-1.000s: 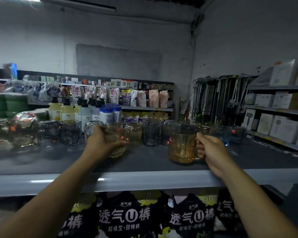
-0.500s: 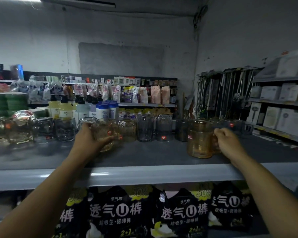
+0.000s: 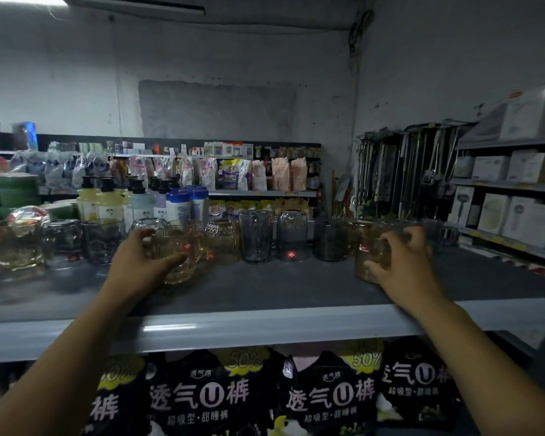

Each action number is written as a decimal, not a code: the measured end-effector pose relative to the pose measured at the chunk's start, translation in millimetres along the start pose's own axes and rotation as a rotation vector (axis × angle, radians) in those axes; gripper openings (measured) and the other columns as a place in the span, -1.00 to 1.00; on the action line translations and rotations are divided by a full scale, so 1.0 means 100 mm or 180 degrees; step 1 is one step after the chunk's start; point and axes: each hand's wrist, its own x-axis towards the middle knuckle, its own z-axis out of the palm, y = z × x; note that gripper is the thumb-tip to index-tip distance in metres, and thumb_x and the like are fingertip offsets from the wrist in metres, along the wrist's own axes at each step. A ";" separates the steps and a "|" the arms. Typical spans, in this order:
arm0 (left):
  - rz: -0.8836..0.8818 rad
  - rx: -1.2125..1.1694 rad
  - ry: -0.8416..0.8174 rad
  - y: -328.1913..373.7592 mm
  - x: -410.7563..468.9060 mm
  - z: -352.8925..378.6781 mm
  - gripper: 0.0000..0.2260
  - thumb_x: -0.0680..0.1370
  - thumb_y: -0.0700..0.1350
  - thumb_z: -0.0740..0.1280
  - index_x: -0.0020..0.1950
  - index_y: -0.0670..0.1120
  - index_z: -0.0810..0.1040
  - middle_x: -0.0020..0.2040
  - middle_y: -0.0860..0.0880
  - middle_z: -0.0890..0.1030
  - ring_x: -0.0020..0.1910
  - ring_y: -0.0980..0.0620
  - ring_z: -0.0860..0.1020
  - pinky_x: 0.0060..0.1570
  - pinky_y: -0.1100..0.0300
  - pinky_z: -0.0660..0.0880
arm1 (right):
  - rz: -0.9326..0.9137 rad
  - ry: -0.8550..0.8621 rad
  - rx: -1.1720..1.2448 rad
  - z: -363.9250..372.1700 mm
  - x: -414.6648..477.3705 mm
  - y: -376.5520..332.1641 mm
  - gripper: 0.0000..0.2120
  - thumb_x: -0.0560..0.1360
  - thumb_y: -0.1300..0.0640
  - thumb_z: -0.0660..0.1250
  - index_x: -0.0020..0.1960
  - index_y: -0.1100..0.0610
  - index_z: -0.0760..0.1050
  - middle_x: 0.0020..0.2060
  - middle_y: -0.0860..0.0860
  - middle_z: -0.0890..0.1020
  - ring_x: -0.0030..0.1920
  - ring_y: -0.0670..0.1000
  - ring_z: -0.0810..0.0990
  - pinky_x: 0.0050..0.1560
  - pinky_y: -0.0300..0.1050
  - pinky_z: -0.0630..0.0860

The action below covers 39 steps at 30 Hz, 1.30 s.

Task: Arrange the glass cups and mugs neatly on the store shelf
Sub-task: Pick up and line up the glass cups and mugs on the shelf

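Glass cups and mugs stand in a loose row along the back of a dark grey store shelf, and two of them sit forward of that row in the person's grip. The left hand is wrapped around a ribbed clear cup with a small red sticker, thumb on the near side and fingers curled round the back, the cup resting on the shelf surface. The right hand is closed over an amber mug from its right side, fingers spread across the glass (whether the mug's base touches the shelf cannot be told through the blur). Between the two hands, further back, stand a faceted amber cup, two tall clear tumblers and a smoky grey glass; to the left of the left hand are darker glasses and rounded clear bowls. The shelf has a pale grey front lip, with black packs printed in white characters hanging just below it. Behind the glassware stand pump bottles and, further off, an aisle of bagged goods against a bare grey wall. To the right, white boxes fill more shelving beside hanging metal utensils. The room is dim.
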 end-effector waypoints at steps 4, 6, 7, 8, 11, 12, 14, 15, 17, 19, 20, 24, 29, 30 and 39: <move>0.0005 -0.0106 -0.0043 -0.01 0.00 0.00 -0.27 0.40 -0.09 0.60 0.49 -0.15 0.36 0.37 -0.23 0.51 0.16 -0.13 0.53 0.15 -0.07 0.54 | 0.0115 -0.0035 0.0275 0.00 0.08 0.08 -0.47 0.50 0.11 0.49 0.39 0.15 0.39 0.30 0.21 0.30 0.21 0.29 0.50 0.24 -0.01 0.43; 0.0034 -0.0097 -0.0056 0.00 0.00 0.00 -0.27 0.41 -0.09 0.59 0.50 -0.15 0.35 0.38 -0.24 0.50 0.15 -0.12 0.53 0.16 -0.06 0.53 | 0.0178 -0.0093 0.0401 0.00 0.13 0.10 -0.36 0.51 0.16 0.47 0.49 0.15 0.28 0.29 0.26 0.35 0.19 0.28 0.52 0.18 -0.06 0.41; 0.0049 -0.0089 -0.0073 0.00 -0.01 0.00 -0.27 0.42 -0.10 0.59 0.50 -0.16 0.35 0.39 -0.24 0.50 0.14 -0.11 0.53 0.16 -0.05 0.52 | 0.0226 -0.0102 0.0437 0.01 0.16 0.10 -0.27 0.51 0.16 0.47 0.56 0.17 0.18 0.31 0.28 0.37 0.23 0.29 0.51 0.20 -0.03 0.42; 0.0060 -0.0086 -0.0088 0.00 -0.01 0.00 -0.27 0.42 -0.10 0.58 0.51 -0.17 0.34 0.39 -0.25 0.50 0.12 -0.09 0.52 0.14 -0.02 0.52 | 0.0293 -0.0114 0.0475 0.02 0.19 0.11 -0.19 0.51 0.16 0.48 0.60 0.19 0.08 0.33 0.30 0.37 0.27 0.29 0.49 0.22 0.00 0.43; 0.0074 -0.0083 -0.0102 -0.01 -0.01 0.01 -0.29 0.44 -0.11 0.56 0.51 -0.19 0.33 0.40 -0.25 0.50 0.09 -0.05 0.51 0.07 0.07 0.50 | 0.0484 -0.0129 0.0623 0.05 0.24 0.11 -0.11 0.51 0.15 0.49 0.60 0.28 -0.02 0.36 0.30 0.44 0.32 0.29 0.48 0.19 -0.04 0.43; 0.0069 -0.0093 -0.0104 0.00 -0.01 0.01 -0.30 0.45 -0.12 0.55 0.51 -0.20 0.33 0.40 -0.24 0.50 0.09 -0.04 0.50 0.04 0.10 0.48 | 0.0588 -0.0165 0.0620 0.06 0.26 0.12 -0.15 0.52 0.13 0.49 0.57 0.30 0.02 0.34 0.30 0.47 0.30 0.29 0.50 0.14 -0.05 0.43; 0.0037 -0.0139 -0.0112 -0.01 -0.01 0.02 -0.31 0.46 -0.13 0.55 0.51 -0.20 0.34 0.39 -0.24 0.50 0.09 -0.04 0.50 0.01 0.12 0.47 | 0.0776 -0.0295 0.0547 0.09 0.29 0.14 -0.27 0.53 0.07 0.47 0.50 0.34 0.16 0.27 0.31 0.54 0.24 0.29 0.55 0.06 -0.05 0.44; 0.0010 -0.0156 -0.0120 -0.01 -0.01 0.01 -0.32 0.46 -0.12 0.55 0.50 -0.19 0.34 0.39 -0.24 0.50 0.10 -0.05 0.51 0.03 0.11 0.48 | 0.0818 -0.0354 0.0511 0.10 0.30 0.15 -0.34 0.54 0.03 0.46 0.43 0.35 0.25 0.23 0.31 0.56 0.20 0.29 0.58 0.02 -0.05 0.45; -0.0009 -0.0131 -0.0117 -0.03 -0.01 0.00 -0.31 0.45 -0.10 0.56 0.50 -0.18 0.34 0.40 -0.23 0.51 0.15 -0.10 0.54 0.10 0.05 0.51 | 0.0881 -0.0461 0.0465 0.13 0.32 0.17 -0.41 0.55 -0.02 0.43 0.36 0.37 0.35 0.18 0.32 0.60 0.15 0.29 0.60 0.00 -0.03 0.48; -0.0029 -0.0111 -0.0093 -0.04 -0.01 -0.01 -0.30 0.43 -0.08 0.57 0.49 -0.18 0.36 0.38 -0.22 0.52 0.21 -0.16 0.57 0.18 -0.02 0.52 | 0.0909 -0.0522 0.0358 0.16 0.34 0.18 -0.40 0.58 -0.05 0.38 0.38 0.39 0.34 0.19 0.33 0.59 0.16 0.31 0.59 0.04 0.03 0.50; -0.0029 -0.0097 -0.0072 -0.03 -0.01 -0.02 -0.30 0.43 -0.07 0.58 0.48 -0.18 0.37 0.38 -0.21 0.53 0.22 -0.16 0.57 0.20 -0.03 0.52 | 0.0898 -0.0544 0.0298 0.17 0.34 0.18 -0.40 0.60 -0.06 0.35 0.38 0.40 0.33 0.19 0.34 0.59 0.16 0.31 0.59 0.04 0.03 0.49; -0.0046 -0.0011 -0.0050 -0.01 -0.02 -0.01 -0.32 0.43 -0.07 0.58 0.47 -0.19 0.38 0.36 -0.22 0.54 0.14 -0.09 0.55 0.13 0.04 0.50 | 0.0897 -0.0685 0.0188 0.17 0.34 0.18 -0.49 0.66 -0.01 0.25 0.37 0.40 0.33 0.15 0.35 0.60 0.14 0.31 0.59 -0.03 0.00 0.43; -0.0012 0.0096 0.0001 0.02 -0.02 0.02 -0.33 0.46 0.01 0.55 0.46 -0.21 0.39 0.34 -0.23 0.56 0.23 -0.18 0.57 0.13 0.05 0.48 | 0.0902 -0.0660 0.0213 0.17 0.33 0.17 -0.63 0.66 0.02 0.25 0.21 0.34 0.41 -0.11 0.24 0.60 -0.05 0.24 0.56 -0.09 -0.01 0.40; 0.0028 0.0142 0.0081 0.04 -0.03 0.02 -0.34 0.48 0.07 0.51 0.45 -0.23 0.41 0.32 -0.24 0.57 0.22 -0.19 0.58 0.15 0.04 0.48 | 0.0912 -0.0602 0.0239 0.15 0.31 0.16 -0.72 0.66 0.04 0.26 0.10 0.29 0.41 -0.20 0.19 0.55 -0.13 0.20 0.51 -0.10 -0.02 0.39; 0.1031 -0.0033 0.0523 0.20 -0.67 -0.43 -0.73 0.59 0.00 0.41 0.24 -0.06 0.54 0.13 0.01 0.64 0.10 0.14 0.63 0.04 0.25 0.56 | -0.0393 0.0269 0.0223 -0.06 -0.19 -0.13 -0.73 0.58 -0.03 0.29 0.21 0.08 0.48 0.12 0.15 0.58 0.07 0.24 0.56 0.07 0.13 0.54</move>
